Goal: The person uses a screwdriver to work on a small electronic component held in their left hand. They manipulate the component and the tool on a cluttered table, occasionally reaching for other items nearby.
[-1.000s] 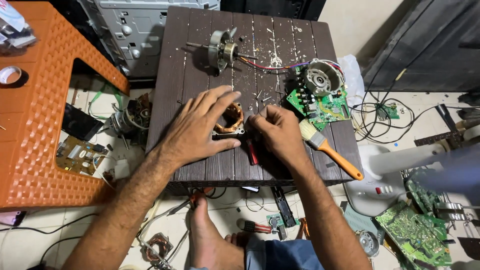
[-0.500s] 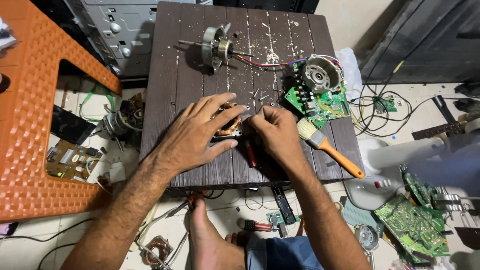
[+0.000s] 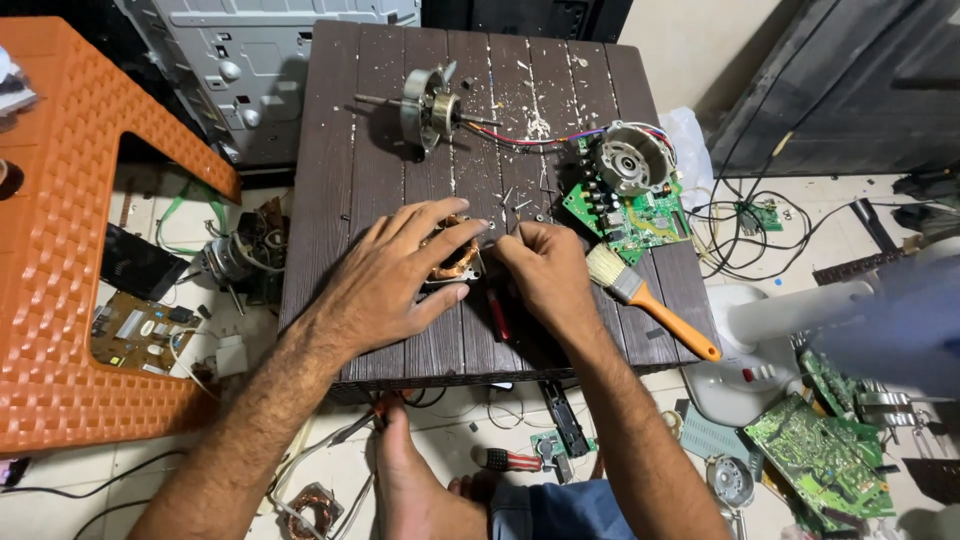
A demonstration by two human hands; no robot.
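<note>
On the dark brown slatted table (image 3: 380,120), my left hand (image 3: 385,285) lies spread over a copper-wound motor stator (image 3: 458,258) and grips it. My right hand (image 3: 548,278) is curled at the stator's right edge, fingertips pinched on it; what they hold is hidden. A red-handled tool (image 3: 497,312) lies on the table under my right palm. Small screws and white debris are scattered just beyond my fingers.
A motor rotor with shaft (image 3: 428,105) lies at the table's far side. A green circuit board with a round motor housing (image 3: 632,185) and an orange-handled brush (image 3: 648,300) are to the right. An orange plastic stool (image 3: 60,250) stands left. Boards, wires and a screwdriver (image 3: 508,460) litter the floor.
The view has shifted slightly; both hands stay on the stator, with the right fingers working at its right edge.
</note>
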